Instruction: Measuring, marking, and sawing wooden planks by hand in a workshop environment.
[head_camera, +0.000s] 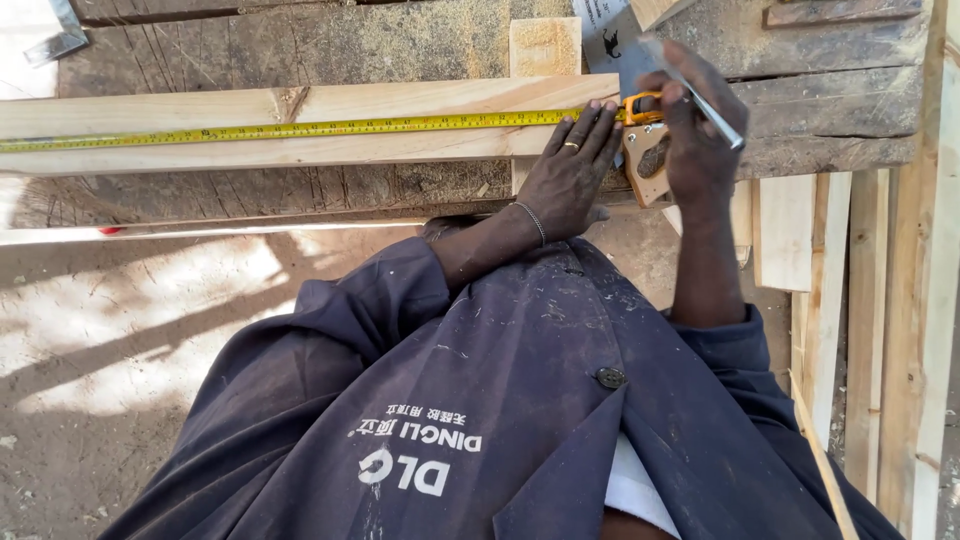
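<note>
Currently marking step: left hand (570, 180) flat, pinning tape (300, 128) on plank (250, 125); right hand (695, 125) gripping pencil (700, 100) upper right; next probably needs a steady mark.

Left hand (570, 172): palm down, fingers straight and close together, pointing up-right; ring on one finger, thin bracelet at wrist. Forearm bare, dark sleeve pushed up. Right hand (697, 130): fingers curled shut in a grip, forearm near vertical, just beside the left.

support: weathered wooden workbench (300, 45) | on it: pale plank (250, 130), small wood block (545, 45)
</note>
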